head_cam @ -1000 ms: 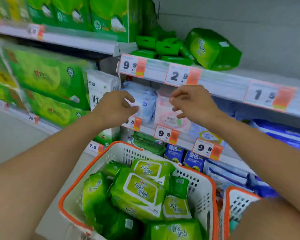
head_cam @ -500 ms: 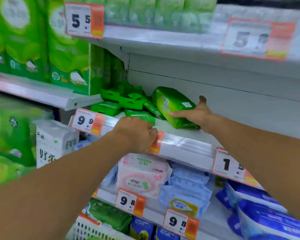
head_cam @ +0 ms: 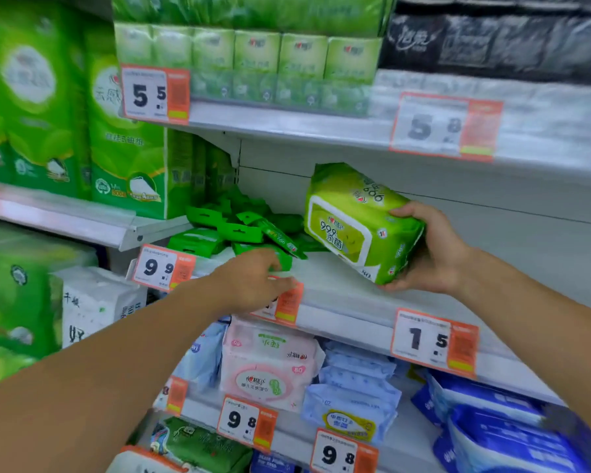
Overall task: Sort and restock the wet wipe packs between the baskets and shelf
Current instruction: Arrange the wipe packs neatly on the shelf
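My right hand (head_cam: pixel 430 247) grips a large green wet wipe pack (head_cam: pixel 355 220) by its right end and holds it tilted just above the white middle shelf (head_cam: pixel 342 288). My left hand (head_cam: pixel 253 279) reaches over the shelf's front edge, its fingers at a small dark green wipe pack (head_cam: pixel 270 257); whether they hold it is unclear. A heap of small dark green wipe packs (head_cam: pixel 232 227) lies on the shelf to the left of the big pack. An orange rim of a basket (head_cam: pixel 144 455) shows at the bottom edge.
Price tags line the shelf edges. Pink and blue wipe packs (head_cam: pixel 270 367) fill the shelf below. Green tissue packs (head_cam: pixel 127 145) stand at the left and on the shelf above. The right part of the middle shelf is bare white.
My right hand has lifted the big green pack off the shelf and tilted it toward me. My left hand has moved from the shelf edge toward the small packs.
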The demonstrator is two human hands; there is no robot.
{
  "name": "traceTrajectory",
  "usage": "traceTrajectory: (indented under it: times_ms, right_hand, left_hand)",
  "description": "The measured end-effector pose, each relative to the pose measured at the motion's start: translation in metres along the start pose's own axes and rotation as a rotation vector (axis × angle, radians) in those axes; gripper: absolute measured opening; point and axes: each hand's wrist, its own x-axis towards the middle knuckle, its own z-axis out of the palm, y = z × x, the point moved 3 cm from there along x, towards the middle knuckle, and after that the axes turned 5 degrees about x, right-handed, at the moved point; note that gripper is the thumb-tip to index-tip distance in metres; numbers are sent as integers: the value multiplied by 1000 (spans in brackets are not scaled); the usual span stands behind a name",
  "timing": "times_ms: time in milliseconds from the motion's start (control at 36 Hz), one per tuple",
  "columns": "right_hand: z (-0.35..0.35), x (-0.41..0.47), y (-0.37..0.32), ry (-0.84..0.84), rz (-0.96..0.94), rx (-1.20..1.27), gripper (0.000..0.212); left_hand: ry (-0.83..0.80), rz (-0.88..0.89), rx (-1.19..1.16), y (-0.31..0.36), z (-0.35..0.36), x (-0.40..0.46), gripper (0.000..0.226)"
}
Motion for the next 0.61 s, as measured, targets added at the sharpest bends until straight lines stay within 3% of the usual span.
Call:
traceTrajectory:
  times_ms: [56,111,167,194,278,361,472,556,611]
  right_hand:
    - [3,-25,-3,-41,-34,-107,48]
    - [13,-48,-3,-85,-48,-200,43]
    - [25,-68,5,-165,-26,-256,38]
    - [31,-74,11,-215,1,-260,43]
    - [50,-90,38,-345,194,-174,55]
    - [72,-106,71,-428,386,-131,60]
    - [96,-115,119,-547,474,-155,104]
    - [114,-118,159,-590,450,-221,92]
    - [123,-115,189,-541,427,-266,73]
  left_hand:
    - [140,-77,-319,5,-17,-15,63]
    - [237,-78,-526,8,-35,-31,106]
    - [223,-8,-672,6,-47,-48,129]
    - [181,30,-732,4,-51,-60,126]
    - [49,90,-825,-2,-61,-105,84]
    - [80,4,-934,-17,-61,-154,51]
    - [48,-153,-907,-44,-43,-210,47]
    - [15,-257,-850,-60,-33,-234,18]
    - [-21,-339,-826,-73,-31,-247,21]
